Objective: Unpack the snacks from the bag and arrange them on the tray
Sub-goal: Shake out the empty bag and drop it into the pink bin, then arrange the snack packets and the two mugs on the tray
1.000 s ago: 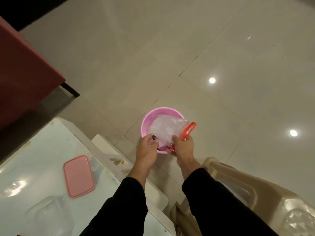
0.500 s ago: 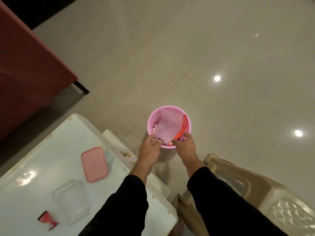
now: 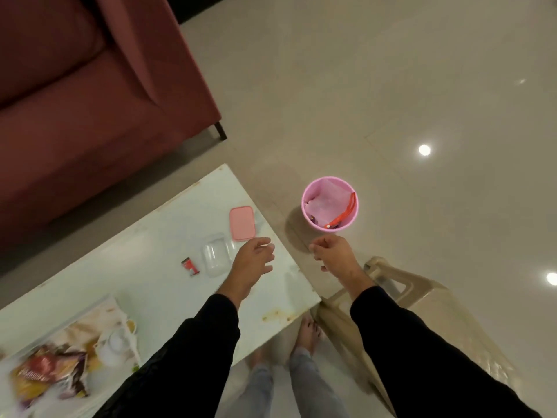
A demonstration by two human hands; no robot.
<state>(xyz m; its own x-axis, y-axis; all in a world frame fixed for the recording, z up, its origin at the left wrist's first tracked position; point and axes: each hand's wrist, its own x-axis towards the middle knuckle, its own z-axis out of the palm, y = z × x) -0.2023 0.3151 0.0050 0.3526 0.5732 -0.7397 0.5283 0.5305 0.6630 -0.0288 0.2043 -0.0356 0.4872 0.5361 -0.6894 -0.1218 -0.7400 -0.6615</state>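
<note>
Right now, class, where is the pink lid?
In the head view, the pink lid lies flat on the white table near its far right corner, just beyond the clear container and ahead of the left hand.

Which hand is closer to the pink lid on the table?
Left. The left hand hovers just beside the pink lid; the right hand is off the table, near the pink bucket.
</note>
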